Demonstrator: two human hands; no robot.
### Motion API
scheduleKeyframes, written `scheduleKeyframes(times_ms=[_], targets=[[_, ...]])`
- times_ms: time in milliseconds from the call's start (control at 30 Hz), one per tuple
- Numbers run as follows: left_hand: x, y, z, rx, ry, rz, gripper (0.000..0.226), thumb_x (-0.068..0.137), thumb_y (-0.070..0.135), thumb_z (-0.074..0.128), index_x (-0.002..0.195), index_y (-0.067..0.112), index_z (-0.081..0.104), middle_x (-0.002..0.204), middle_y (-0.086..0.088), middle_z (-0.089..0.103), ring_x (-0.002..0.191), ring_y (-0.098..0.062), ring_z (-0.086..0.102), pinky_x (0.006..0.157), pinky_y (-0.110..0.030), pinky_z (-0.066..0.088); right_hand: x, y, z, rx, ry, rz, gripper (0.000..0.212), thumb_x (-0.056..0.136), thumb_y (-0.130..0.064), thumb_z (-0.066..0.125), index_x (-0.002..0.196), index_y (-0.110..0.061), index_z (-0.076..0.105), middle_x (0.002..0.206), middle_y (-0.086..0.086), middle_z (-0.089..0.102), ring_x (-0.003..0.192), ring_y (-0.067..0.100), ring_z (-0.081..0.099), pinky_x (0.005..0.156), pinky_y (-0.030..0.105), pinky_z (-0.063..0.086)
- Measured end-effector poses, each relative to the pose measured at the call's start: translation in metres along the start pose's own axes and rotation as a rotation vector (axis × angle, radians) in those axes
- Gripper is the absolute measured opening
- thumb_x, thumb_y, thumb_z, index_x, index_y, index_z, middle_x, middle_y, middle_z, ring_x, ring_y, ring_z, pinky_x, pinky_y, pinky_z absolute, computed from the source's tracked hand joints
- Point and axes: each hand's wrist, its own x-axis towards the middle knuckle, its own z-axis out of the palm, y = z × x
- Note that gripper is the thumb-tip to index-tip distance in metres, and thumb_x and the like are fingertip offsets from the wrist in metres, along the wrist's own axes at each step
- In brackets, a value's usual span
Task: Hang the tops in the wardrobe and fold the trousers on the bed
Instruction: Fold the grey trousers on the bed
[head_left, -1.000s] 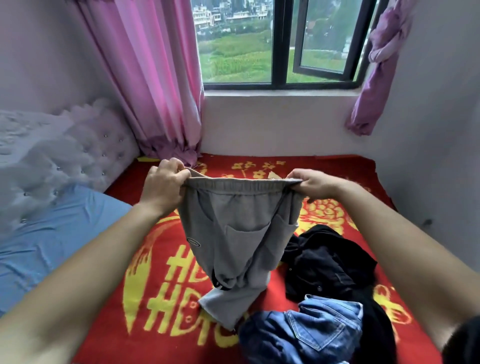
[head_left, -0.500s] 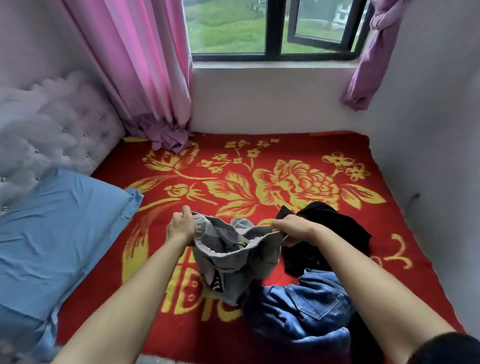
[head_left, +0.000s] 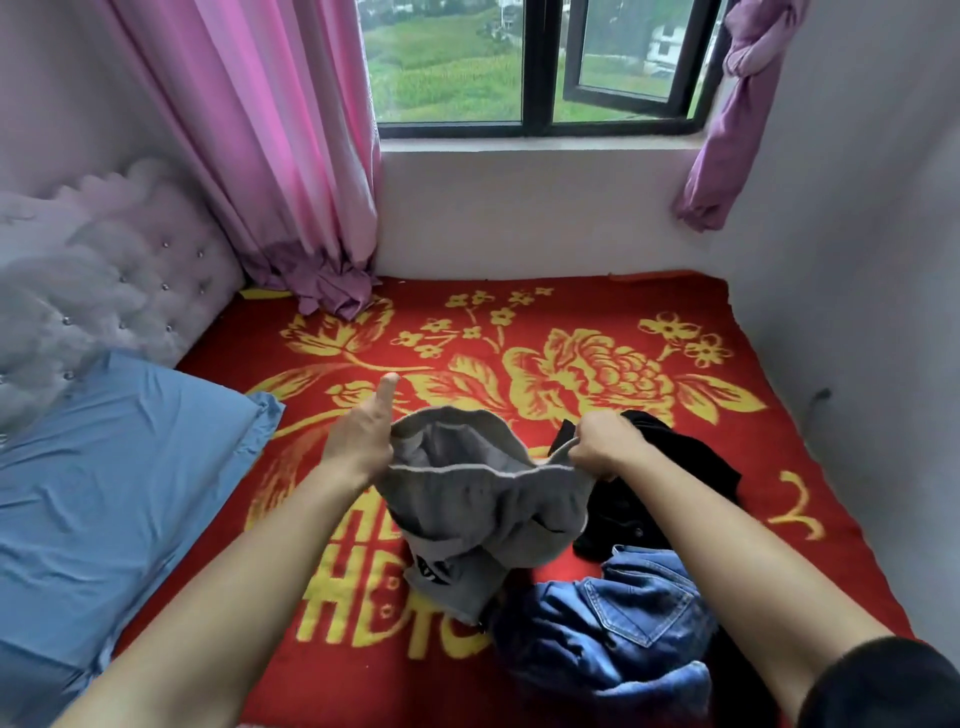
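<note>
Red woollen blanket with yellow flowers and lettering (head_left: 597, 306) covers the bed, which fills the corner under a black-framed window (head_left: 541, 62). A pink curtain (head_left: 270, 156) hangs at its left, and a blue pillow (head_left: 104, 493) lies against a pale tufted headboard (head_left: 130, 291).

From the head camera, both hands hold a pair of soft grey jersey trousers (head_left: 483, 499) by the waistband, low over the middle of the blanket. The left hand (head_left: 358, 441) grips the band's left end with its thumb stuck straight up; its fingers are hidden in the cloth. The right hand (head_left: 602, 447) is closed in a fist round the band's right end. The waistband gapes open between them and the legs sag in a bunched heap onto the blanket. Just to the right lie a crumpled black garment (head_left: 670, 462) and, nearer the camera, rumpled blue denim jeans (head_left: 623, 618), which touch the grey legs.

This looks like the start of folding the grey pair. The next move probably calls for pulling the band taut and flat, then laying the legs out straight on bare blanket, away from the other two garments. No wardrobe is in view.
</note>
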Motion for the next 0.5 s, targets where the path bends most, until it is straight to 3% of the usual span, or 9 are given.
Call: scheduleKeyframes(times_ms=[67, 133, 200, 300, 333, 400, 433, 500], targets=[[0.010, -0.017, -0.014, -0.031, 0.074, -0.081, 0.065, 0.079, -0.001, 0.057, 0.140, 0.014, 0.038, 0.110, -0.017, 0.059, 0.096, -0.042, 0.062, 0.074, -0.045, 0.050, 0.005, 0.014, -0.017, 0.078, 0.147, 0.060, 0.017, 0.092, -0.017, 0.048, 0.098, -0.007, 0.060, 0.107, 0.014, 0.060, 0.083, 0.032, 0.060, 0.065, 0.034, 0.048], [0.019, -0.024, -0.026, -0.139, 0.143, -0.224, 0.054, 0.079, 0.007, 0.061, 0.130, 0.009, 0.044, 0.107, -0.020, 0.060, 0.096, -0.043, 0.061, 0.076, -0.045, 0.050, 0.008, 0.018, -0.036, 0.188, 0.242, 0.098, 0.024, 0.099, -0.020, 0.042, 0.112, -0.004, 0.054, 0.118, 0.020, 0.055, 0.099, 0.038, 0.058, 0.073, 0.034, 0.041], [0.027, -0.017, -0.038, -0.278, 0.162, -0.370, 0.044, 0.080, 0.008, 0.057, 0.123, 0.009, 0.048, 0.105, -0.019, 0.064, 0.095, -0.040, 0.063, 0.079, -0.042, 0.053, 0.011, 0.010, -0.054, 0.279, 0.358, 0.063, 0.024, 0.098, -0.017, 0.041, 0.115, -0.004, 0.052, 0.119, 0.025, 0.059, 0.108, 0.041, 0.058, 0.077, 0.037, 0.040], [0.042, -0.004, -0.054, -0.592, 0.166, -0.586, 0.027, 0.085, 0.005, 0.050, 0.112, 0.010, 0.053, 0.116, -0.017, 0.061, 0.106, -0.035, 0.060, 0.085, -0.040, 0.053, 0.011, -0.005, -0.083, 0.549, 0.429, -0.005, 0.030, 0.086, -0.008, 0.041, 0.104, -0.019, 0.062, 0.109, 0.014, 0.067, 0.105, 0.035, 0.061, 0.085, 0.033, 0.049], [0.047, -0.002, -0.059, -0.732, 0.180, -0.625, 0.024, 0.086, 0.004, 0.048, 0.109, 0.010, 0.054, 0.119, -0.018, 0.059, 0.105, -0.036, 0.061, 0.081, -0.045, 0.057, 0.012, -0.006, -0.091, 0.705, 0.408, -0.017, 0.038, 0.078, -0.007, 0.037, 0.097, -0.024, 0.065, 0.105, 0.009, 0.069, 0.103, 0.032, 0.063, 0.088, 0.036, 0.053], [0.056, 0.000, -0.071, -1.048, 0.184, -0.658, 0.024, 0.090, 0.002, 0.042, 0.108, 0.003, 0.057, 0.120, -0.023, 0.059, 0.093, -0.039, 0.067, 0.057, -0.050, 0.060, 0.013, -0.004, -0.102, 0.975, 0.364, -0.051, 0.051, 0.067, -0.004, 0.030, 0.092, -0.027, 0.069, 0.103, 0.009, 0.072, 0.097, 0.031, 0.068, 0.086, 0.046, 0.060], [0.059, 0.001, -0.076, -1.167, 0.164, -0.643, 0.029, 0.090, 0.000, 0.038, 0.109, 0.001, 0.061, 0.114, -0.023, 0.063, 0.085, -0.037, 0.068, 0.047, -0.046, 0.059, 0.011, -0.004, -0.106, 1.057, 0.349, -0.080, 0.054, 0.069, 0.000, 0.029, 0.092, -0.025, 0.070, 0.104, 0.013, 0.072, 0.093, 0.032, 0.069, 0.084, 0.048, 0.061], [0.061, 0.009, -0.089, -1.283, 0.109, -0.587, 0.038, 0.090, -0.003, 0.032, 0.098, 0.008, 0.068, 0.090, -0.014, 0.069, 0.071, -0.026, 0.066, 0.042, -0.032, 0.055, 0.005, -0.005, -0.113, 1.108, 0.344, -0.151, 0.053, 0.073, 0.005, 0.030, 0.094, -0.022, 0.071, 0.102, 0.015, 0.072, 0.088, 0.028, 0.068, 0.080, 0.044, 0.061]])
